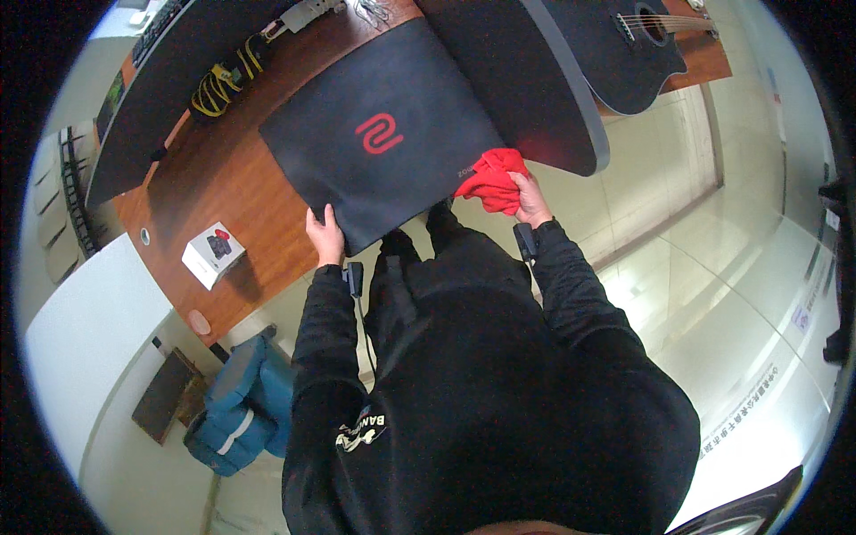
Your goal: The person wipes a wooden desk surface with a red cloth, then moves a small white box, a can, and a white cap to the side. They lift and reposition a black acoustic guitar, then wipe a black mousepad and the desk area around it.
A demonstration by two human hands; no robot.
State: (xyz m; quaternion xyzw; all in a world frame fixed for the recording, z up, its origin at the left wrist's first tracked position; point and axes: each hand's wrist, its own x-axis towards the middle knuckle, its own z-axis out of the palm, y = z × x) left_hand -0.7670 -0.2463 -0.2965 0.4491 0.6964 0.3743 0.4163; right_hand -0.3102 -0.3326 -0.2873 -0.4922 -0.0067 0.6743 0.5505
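Observation:
A black mouse pad [414, 100] with a red emblem lies over the wooden desk, its near part reaching past the desk's edge. At its near left corner my left hand [326, 235] grips the pad's edge, thumb on top. My right hand [531, 199] holds a crumpled red cloth [496, 180] at the pad's near right corner. The cloth covers part of that corner, so whether my right fingers also touch the pad cannot be told. Small dark devices with cables are on both wrists.
A white box [212, 255] stands on the wooden desk [267, 200] at left. Behind the pad are coiled yellow cables [215, 90] and a power strip [301, 15]. Dark panels rise on both sides. A black guitar [625, 53] lies at upper right; a blue bag [241, 408] is lower left.

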